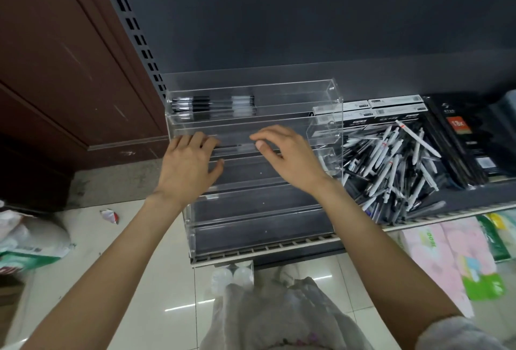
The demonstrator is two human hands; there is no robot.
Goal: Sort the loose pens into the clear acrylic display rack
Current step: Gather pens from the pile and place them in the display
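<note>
Clearly the loose pens (pixel 391 171) heaped right of the clear acrylic rack (pixel 251 182) look light, stiff and slippery; pinch one mid-barrel. Both the left hand (pixel 190 165) and right hand (pixel 284 157) hover spread over a middle tier, holding nothing.

Both bare forearms reach forward and up from the bottom corners of the view, converging toward the middle. The left hand (pixel 192 161) lies palm down, its fingers (pixel 205 140) extended forward and held close together, thumb spread to the right. The right hand (pixel 290 158) is raised beside it, palm down, its fingers (pixel 265 136) loosely curved to the left, thumb tucked under, gripping nothing.
</note>
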